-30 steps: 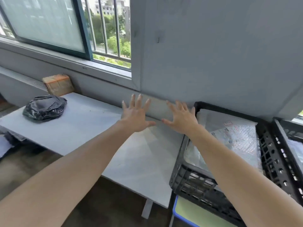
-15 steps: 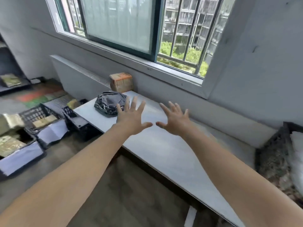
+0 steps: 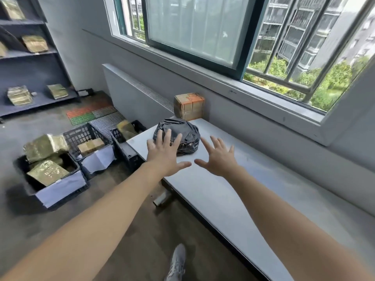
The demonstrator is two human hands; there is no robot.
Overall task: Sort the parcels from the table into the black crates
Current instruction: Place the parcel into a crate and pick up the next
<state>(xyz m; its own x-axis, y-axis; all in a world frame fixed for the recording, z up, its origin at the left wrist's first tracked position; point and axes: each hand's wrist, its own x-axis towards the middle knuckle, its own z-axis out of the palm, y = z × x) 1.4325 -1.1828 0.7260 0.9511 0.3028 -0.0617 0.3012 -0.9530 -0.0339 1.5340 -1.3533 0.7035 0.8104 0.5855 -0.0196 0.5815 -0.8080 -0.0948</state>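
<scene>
A black plastic-wrapped parcel [image 3: 182, 134] lies near the far end of the grey table [image 3: 233, 189]. Behind it a brown cardboard box parcel [image 3: 189, 106] stands against the wall. My left hand [image 3: 165, 154] is stretched out with spread fingers, its fingertips in front of the black parcel's near left side; contact is unclear. My right hand [image 3: 218, 157] is open with spread fingers, just to the right of the parcel and holding nothing. Three black crates [image 3: 87, 136] sit on the floor left of the table, with gold-wrapped parcels [image 3: 45, 147] and a brown one inside.
A radiator panel [image 3: 138, 94] runs along the wall under the window. Dark shelves [image 3: 34, 57] at the far left hold more gold parcels. Coloured floor mats [image 3: 91, 113] lie beyond the crates. My shoe [image 3: 177, 262] is on the wooden floor beside the table's edge.
The view has swung left from the crate at the table's right end toward the far end. Both open hands have travelled along the table to the black parcel.
</scene>
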